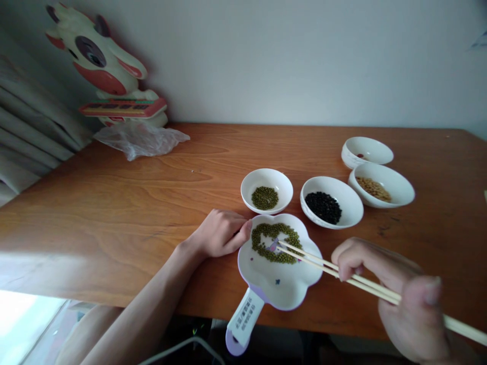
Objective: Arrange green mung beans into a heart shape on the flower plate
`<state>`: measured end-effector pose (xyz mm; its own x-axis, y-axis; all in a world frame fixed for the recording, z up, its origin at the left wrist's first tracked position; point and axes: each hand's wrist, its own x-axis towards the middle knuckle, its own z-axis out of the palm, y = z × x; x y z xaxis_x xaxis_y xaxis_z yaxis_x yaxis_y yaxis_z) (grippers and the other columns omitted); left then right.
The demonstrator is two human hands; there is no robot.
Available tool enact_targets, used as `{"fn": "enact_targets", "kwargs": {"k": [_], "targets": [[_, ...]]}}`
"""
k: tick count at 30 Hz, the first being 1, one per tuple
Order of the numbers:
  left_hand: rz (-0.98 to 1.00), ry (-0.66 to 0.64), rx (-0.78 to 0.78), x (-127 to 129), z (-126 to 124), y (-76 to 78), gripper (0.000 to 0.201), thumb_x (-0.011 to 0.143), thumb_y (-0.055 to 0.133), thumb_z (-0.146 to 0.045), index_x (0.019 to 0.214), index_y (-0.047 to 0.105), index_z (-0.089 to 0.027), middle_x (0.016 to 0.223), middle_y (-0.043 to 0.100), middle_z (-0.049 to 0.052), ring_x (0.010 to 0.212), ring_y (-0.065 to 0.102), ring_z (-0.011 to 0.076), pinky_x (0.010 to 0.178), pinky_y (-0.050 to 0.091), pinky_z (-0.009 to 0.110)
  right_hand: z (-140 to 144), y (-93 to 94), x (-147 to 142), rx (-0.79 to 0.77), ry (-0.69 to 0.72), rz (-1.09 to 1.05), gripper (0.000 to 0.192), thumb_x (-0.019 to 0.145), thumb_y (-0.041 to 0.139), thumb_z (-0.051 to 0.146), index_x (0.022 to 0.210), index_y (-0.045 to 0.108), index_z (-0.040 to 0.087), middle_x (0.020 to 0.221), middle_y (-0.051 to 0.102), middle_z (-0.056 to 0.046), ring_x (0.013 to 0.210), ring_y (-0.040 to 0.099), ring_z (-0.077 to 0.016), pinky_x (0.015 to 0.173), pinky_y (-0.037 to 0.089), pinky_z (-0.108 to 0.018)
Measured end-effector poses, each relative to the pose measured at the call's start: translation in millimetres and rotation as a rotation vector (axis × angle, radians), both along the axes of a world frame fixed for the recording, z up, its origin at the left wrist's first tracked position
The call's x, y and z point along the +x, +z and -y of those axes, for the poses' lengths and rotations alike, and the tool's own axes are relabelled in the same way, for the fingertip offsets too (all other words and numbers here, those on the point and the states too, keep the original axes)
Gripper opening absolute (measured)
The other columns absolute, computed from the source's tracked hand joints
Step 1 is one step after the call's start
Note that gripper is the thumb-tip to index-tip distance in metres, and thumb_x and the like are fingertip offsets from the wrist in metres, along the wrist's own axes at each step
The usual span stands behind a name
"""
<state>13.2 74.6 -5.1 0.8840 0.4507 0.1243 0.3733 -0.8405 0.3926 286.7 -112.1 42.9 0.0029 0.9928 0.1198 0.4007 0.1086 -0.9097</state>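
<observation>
In my right hand (384, 289) is a pair of wooden chopsticks (335, 272). Their tips are slightly apart and reach into a flower-shaped dish (283, 299) with a lilac rim and a labelled handle. Green mung beans (276, 257) lie in a ring in the dish, around a patch of printed pattern; I cannot make out any bean between the tips. My left hand (226, 233) rests on the table with curled fingers, its thumb holding the dish's left rim. Just behind the dish stands a white bowl (247, 195) with more mung beans (265, 198).
To the right are a white bowl (352, 215) of black beans (324, 207), one of yellowish beans (373, 189), and another bowl (376, 147) with a small reddish item. A cow-shaped toy keyboard (110, 66) and a clear plastic bag (142, 142) occupy the table's (213, 147) back left.
</observation>
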Motion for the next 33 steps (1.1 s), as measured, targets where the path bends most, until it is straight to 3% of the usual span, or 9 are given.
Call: {"fn": "enact_targets", "kwargs": {"k": [7,26,33], "targets": [[-0.011,0.006,-0.01,1.1,-0.3,1.1,0.043,0.106,0.031,-0.034,0.068,0.045,-0.017,0.066,0.058,0.002,0.06,0.052,0.0118,0.062,0.04,0.025,-4.0,-0.4,2.8,0.057,0.008,0.046,0.076,0.09,0.009,0.082,0.076,0.057,0.025,0.076,0.063,-0.004,0.07,0.059,-0.0227,0.066,0.042,-0.037],[-0.013,0.009,-0.003,0.4,0.0,0.4,0.043,0.106,0.031,-0.035,0.07,0.045,-0.017,0.068,0.058,0.001,0.061,0.051,0.011,0.062,0.038,0.025,-7.6,-7.0,3.3,0.036,-0.002,-0.019,0.071,0.095,0.009,0.075,0.08,0.059,0.027,0.081,0.063,-0.003,0.077,0.057,-0.0225,0.072,0.041,-0.035],[-0.002,-0.009,-0.006,-0.5,-0.7,0.8,0.043,0.106,0.031,-0.034,0.069,0.046,-0.017,0.067,0.058,0.002,0.061,0.051,0.0114,0.062,0.037,0.025,-7.6,-1.6,4.8,0.076,-0.04,-0.032,0.074,0.095,0.006,0.074,0.077,0.06,0.026,0.079,0.063,-0.004,0.075,0.057,-0.0226,0.07,0.042,-0.036]]}}
